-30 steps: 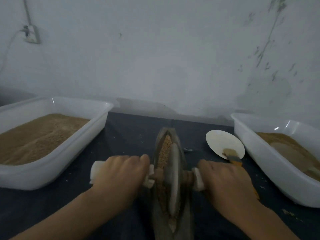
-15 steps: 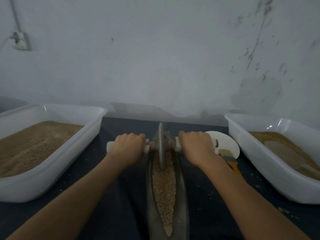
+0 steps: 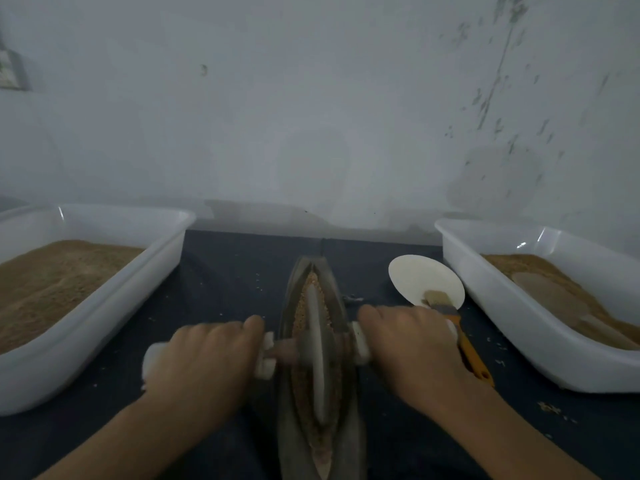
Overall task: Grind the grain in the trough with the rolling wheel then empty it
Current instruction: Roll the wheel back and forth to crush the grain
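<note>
At the far left sat a white tub point(image 3: 104, 306) heaped with brown meal point(image 3: 52, 271). It rested on the dark surface point(image 3: 225, 271), well apart from the work.

My left hand point(image 3: 204, 362) was curled tight round the left end of the white handle point(image 3: 150, 358), knuckles up. The handle ran through the wheel point(image 3: 317, 348), which stood upright in the trough point(image 3: 343, 445), roughly midway along it. The trough lay lengthwise in front of me, its far tip pointing at the wall point(image 3: 311, 116). Grain point(image 3: 300, 313) showed on both sides of the wheel, tan and coarse, and much of it seemed whole. A paler patch lay at the near end; I could not tell whether that was flour or bare trough.

My right hand point(image 3: 412, 344) gripped the right end of the handle in the same curled way. Just behind it lay a brush point(image 3: 464, 344) with an orange grip, its bristles resting on a small white plate point(image 3: 419, 275). At the far right stood a 2nd white tub point(image 3: 491, 306) with a lower layer of meal point(image 3: 540, 271) in it.

By my reckoning I was in the middle of the grinding. The grain looked far from fine, so more passes seemed needed. The emptying had not begun: the trough sat flat and full. 1 tub would presumably take the ground meal; which of the 2, I could not say.
</note>
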A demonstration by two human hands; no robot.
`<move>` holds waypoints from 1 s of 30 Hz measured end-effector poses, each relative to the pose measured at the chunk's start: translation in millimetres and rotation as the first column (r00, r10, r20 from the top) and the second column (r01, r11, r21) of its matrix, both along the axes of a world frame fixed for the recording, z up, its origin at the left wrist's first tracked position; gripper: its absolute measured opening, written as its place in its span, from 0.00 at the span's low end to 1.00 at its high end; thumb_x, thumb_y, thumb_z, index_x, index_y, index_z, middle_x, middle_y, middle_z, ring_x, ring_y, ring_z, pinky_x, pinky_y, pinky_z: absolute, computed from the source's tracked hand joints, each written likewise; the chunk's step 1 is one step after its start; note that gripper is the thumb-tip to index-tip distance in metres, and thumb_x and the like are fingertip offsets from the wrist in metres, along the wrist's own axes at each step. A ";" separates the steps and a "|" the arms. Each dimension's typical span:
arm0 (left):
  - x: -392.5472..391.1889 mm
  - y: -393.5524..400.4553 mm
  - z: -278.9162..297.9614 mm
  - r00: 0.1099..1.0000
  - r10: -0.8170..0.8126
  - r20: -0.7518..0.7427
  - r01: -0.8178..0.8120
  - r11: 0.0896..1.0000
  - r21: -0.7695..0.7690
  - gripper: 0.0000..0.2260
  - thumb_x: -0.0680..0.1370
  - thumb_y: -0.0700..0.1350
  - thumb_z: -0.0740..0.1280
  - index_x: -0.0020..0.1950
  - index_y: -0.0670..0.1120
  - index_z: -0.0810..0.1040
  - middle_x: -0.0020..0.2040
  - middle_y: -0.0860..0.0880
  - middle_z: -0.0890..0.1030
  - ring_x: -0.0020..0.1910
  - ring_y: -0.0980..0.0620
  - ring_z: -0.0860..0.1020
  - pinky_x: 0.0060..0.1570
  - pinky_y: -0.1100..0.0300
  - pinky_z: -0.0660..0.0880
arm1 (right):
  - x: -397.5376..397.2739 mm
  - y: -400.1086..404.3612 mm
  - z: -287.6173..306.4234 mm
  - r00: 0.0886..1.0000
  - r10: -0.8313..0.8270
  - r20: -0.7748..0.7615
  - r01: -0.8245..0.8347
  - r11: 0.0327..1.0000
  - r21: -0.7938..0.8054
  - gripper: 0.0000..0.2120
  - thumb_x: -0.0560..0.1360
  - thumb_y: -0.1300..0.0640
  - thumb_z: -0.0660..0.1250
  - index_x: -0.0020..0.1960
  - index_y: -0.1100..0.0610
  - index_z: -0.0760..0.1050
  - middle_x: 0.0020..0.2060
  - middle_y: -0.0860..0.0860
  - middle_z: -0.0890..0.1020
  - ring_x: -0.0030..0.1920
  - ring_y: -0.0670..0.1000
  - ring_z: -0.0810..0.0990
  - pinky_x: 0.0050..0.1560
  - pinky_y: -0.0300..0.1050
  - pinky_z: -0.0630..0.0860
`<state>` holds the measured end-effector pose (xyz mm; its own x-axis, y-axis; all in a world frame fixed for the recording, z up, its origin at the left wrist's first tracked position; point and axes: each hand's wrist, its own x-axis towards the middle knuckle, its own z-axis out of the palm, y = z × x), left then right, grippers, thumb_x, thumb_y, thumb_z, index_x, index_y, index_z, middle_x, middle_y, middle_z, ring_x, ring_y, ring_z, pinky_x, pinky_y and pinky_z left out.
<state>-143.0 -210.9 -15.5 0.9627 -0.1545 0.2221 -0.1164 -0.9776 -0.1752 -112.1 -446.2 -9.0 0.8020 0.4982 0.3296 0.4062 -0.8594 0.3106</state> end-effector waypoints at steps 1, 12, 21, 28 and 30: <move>17.1 -0.5 -2.4 1.000 0.004 0.004 -0.004 1.000 -0.016 0.16 0.75 0.55 0.65 0.43 0.58 0.56 0.40 0.57 0.69 0.36 0.56 0.67 0.38 0.58 0.63 | 19.0 1.7 -2.8 0.999 -0.035 -0.004 0.035 0.999 -0.009 0.12 0.69 0.54 0.70 0.48 0.51 0.69 0.42 0.50 0.81 0.40 0.54 0.80 0.35 0.46 0.67; 64.5 -6.8 3.2 0.987 -0.072 0.142 0.066 0.997 0.046 0.17 0.73 0.52 0.68 0.43 0.55 0.58 0.45 0.53 0.77 0.41 0.52 0.75 0.39 0.57 0.63 | 54.7 -1.8 -13.6 0.995 -0.083 -0.057 0.091 0.981 0.169 0.10 0.74 0.50 0.66 0.50 0.51 0.67 0.44 0.50 0.81 0.43 0.55 0.80 0.39 0.47 0.70; 1.6 2.3 0.0 0.998 -0.070 -0.008 0.070 0.997 0.017 0.17 0.74 0.58 0.63 0.43 0.59 0.53 0.37 0.59 0.63 0.32 0.60 0.62 0.34 0.62 0.58 | -17.4 -9.6 0.3 0.991 0.105 0.081 -0.111 0.991 0.076 0.16 0.52 0.60 0.76 0.34 0.53 0.72 0.25 0.49 0.74 0.23 0.50 0.73 0.25 0.41 0.61; 92.2 1.2 -7.4 0.982 0.024 0.186 -0.018 0.999 -0.037 0.12 0.75 0.53 0.65 0.43 0.55 0.61 0.36 0.55 0.68 0.33 0.54 0.67 0.35 0.58 0.63 | 86.3 14.5 4.4 0.995 -0.084 0.051 0.082 0.996 0.039 0.09 0.73 0.56 0.66 0.51 0.54 0.69 0.44 0.52 0.81 0.43 0.56 0.80 0.36 0.47 0.65; 102.8 -0.3 -1.5 0.982 0.001 0.190 0.001 1.000 -0.015 0.12 0.75 0.52 0.66 0.43 0.54 0.62 0.37 0.54 0.71 0.34 0.52 0.69 0.35 0.57 0.65 | 95.9 15.6 1.3 0.993 -0.104 0.060 0.101 0.994 0.050 0.10 0.72 0.56 0.67 0.51 0.55 0.69 0.43 0.53 0.81 0.42 0.57 0.80 0.35 0.47 0.63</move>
<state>-40.3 -211.2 -17.0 0.9027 -0.1498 0.4034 -0.0823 -0.9803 -0.1797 -16.2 -430.6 -7.7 0.8251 0.3977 0.4013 0.2969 -0.9095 0.2909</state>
